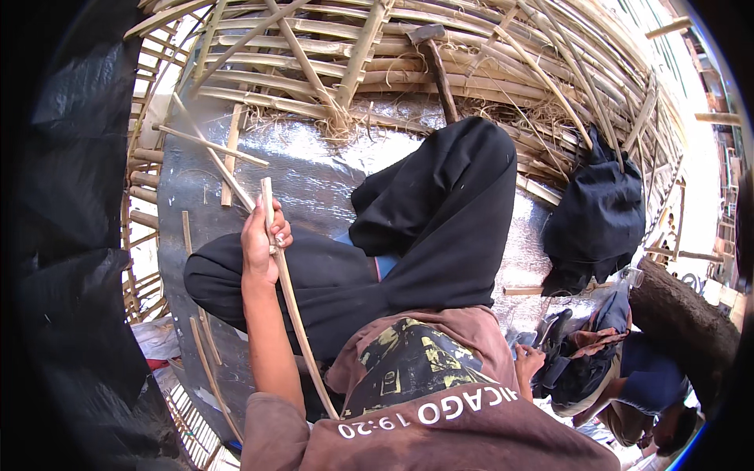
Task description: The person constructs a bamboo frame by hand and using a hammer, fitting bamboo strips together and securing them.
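My left hand (265,235) is closed around a pale, narrow bamboo strip (294,306) that slants down across my lap toward my shirt. A second thin strip (206,145) runs from the upper left to this hand; whether it is also gripped I cannot tell. At the right side of my shirt, my right hand (529,366) is partly visible with its fingers bent. Its forearm is hidden by the shirt, and what the fingers hold, if anything, cannot be made out. Close beside it lies a jumble of dark items (556,337).
A bamboo lattice wall (314,47) curves across the far side, with a hammer (428,35) against it. Loose strips (232,157) lie on the silvery sheet (314,165). Black cloth (593,212) and a log (683,306) are at right, near another person (656,373).
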Tool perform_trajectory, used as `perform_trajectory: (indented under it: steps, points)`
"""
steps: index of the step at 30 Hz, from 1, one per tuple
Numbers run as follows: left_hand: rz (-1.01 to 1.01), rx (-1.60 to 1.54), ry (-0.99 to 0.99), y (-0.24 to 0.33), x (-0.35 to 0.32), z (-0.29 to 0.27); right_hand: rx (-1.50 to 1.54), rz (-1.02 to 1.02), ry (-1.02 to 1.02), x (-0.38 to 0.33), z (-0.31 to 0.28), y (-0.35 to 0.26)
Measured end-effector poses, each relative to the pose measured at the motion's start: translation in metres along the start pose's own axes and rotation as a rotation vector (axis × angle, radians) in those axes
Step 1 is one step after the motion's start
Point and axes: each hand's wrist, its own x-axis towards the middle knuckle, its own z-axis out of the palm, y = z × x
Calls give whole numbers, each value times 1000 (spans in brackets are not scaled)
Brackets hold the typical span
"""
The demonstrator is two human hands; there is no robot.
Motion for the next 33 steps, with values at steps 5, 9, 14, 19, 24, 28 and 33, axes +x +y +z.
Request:
perform_trajectory:
  steps: [5,9,14,19,24,28,33]
  points:
    - [6,25,2,0,1,-1,209,52,29,8,26,20]
    - [13,31,4,0,1,-2,278,104,-105,15,23,17]
    - [22,44,18,-1,0,0,372,-128,44,21,5,-30]
    - [38,24,-13,-6,2,-8,397,-293,140,79,-23,-108]
    - [51,40,12,-4,-1,-4,451,-486,71,146,-24,-202]
    - [66,37,22,-4,-4,-5,421,-585,-31,184,-15,-253]
    - [83,19,31,-7,-5,-10,350,-685,-121,206,-9,-271]
